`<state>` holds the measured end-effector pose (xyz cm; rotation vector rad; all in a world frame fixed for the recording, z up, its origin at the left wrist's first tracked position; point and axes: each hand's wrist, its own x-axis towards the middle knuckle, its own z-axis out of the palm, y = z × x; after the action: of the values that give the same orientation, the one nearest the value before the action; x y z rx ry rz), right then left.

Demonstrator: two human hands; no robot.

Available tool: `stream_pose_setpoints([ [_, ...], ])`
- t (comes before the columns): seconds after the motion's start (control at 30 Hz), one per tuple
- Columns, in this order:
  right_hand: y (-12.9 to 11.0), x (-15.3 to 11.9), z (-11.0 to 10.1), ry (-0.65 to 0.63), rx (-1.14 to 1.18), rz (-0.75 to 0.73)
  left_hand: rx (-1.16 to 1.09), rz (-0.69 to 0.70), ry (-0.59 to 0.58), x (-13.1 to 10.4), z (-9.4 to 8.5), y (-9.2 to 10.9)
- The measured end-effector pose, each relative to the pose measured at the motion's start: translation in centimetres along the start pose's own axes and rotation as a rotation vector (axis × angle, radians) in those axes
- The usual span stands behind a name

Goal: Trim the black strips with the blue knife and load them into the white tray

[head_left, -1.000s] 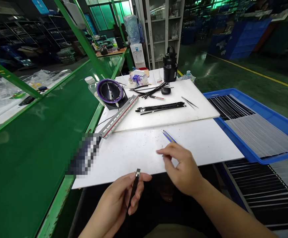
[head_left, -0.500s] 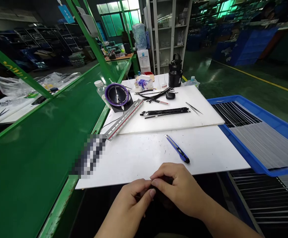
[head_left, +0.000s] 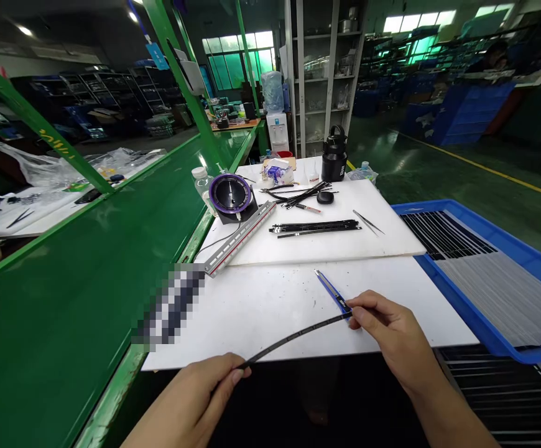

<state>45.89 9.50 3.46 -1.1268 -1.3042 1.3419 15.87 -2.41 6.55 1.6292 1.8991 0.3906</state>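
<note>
A thin black strip (head_left: 293, 336) bows slightly upward between my two hands, above the table's front edge. My left hand (head_left: 209, 389) pinches its near left end between thumb and fingers. The far right end is pinched by my right hand (head_left: 387, 326), which overlaps the handle end of a blue utility knife (head_left: 329, 289) in the view. The knife's blade end points away from me, to the upper left. Farther back, a bundle of similar black strips (head_left: 317, 227) lies on a white foam board (head_left: 382, 246), with tweezers (head_left: 367, 221) to its right.
A metal ruler (head_left: 242, 236) slants along the board's left side, by a purple-rimmed round device (head_left: 231, 194). More black strips (head_left: 305, 196), a black case (head_left: 325, 197) and a black bottle (head_left: 334, 155) stand behind. To the right, a blue tray (head_left: 443, 274) holds rows of strips.
My hands were close together with fingertips touching; now they have spread apart, the right one moving right and forward, the left one leftward. The black strip now shows stretched between them. The view tilted up.
</note>
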Motion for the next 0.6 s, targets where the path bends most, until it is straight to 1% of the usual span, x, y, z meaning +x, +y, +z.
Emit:
stream_pose_setpoints([
  [0.03,0.4,0.0,0.1,0.015,0.032,-0.016,-0.013,-0.024,0.0,0.3,0.0,0.5],
  [0.1,1.6,0.3,-0.3,0.044,0.127,0.008,-0.041,-0.046,-0.033,0.9,-0.3,1.8],
  [0.17,3.0,1.2,-1.8,0.111,0.276,0.071,-0.066,0.002,-0.066,2.1,-1.1,2.6],
  [0.2,3.7,1.8,-2.9,0.175,0.362,0.097,-0.055,0.049,-0.04,2.9,-1.7,2.7],
  [0.23,4.3,2.5,-3.9,0.263,0.45,0.112,-0.034,0.111,0.015,4.0,-2.4,2.5],
  [0.27,4.8,3.2,-5.0,0.315,0.492,0.105,0.026,0.17,0.152,5.2,-3.3,2.1],
  [0.3,5.1,3.8,-5.9,0.346,0.525,0.098,0.117,0.178,0.351,6.6,-4.1,1.3],
  [0.33,5.4,4.4,-6.6,0.368,0.553,0.09,0.182,0.142,0.505,8.1,-5.0,0.4],
  [0.37,5.5,4.8,-7.2,0.373,0.569,0.084,0.231,0.081,0.553,9.6,-5.6,-0.6],
  [0.43,5.6,5.2,-7.6,0.371,0.591,0.081,0.328,-0.015,0.501,12.3,-6.4,-2.5],
  [0.5,5.7,5.1,-7.5,0.369,0.595,0.083,0.34,-0.029,0.457,14.2,-6.4,-3.6],
  [0.57,5.7,5.0,-7.2,0.373,0.601,0.091,0.319,-0.037,0.436,15.0,-6.1,-4.0],
  [0.6,5.7,5.0,-7.2,0.378,0.604,0.097,0.306,-0.052,0.434,15.0,-6.0,-3.9],
])
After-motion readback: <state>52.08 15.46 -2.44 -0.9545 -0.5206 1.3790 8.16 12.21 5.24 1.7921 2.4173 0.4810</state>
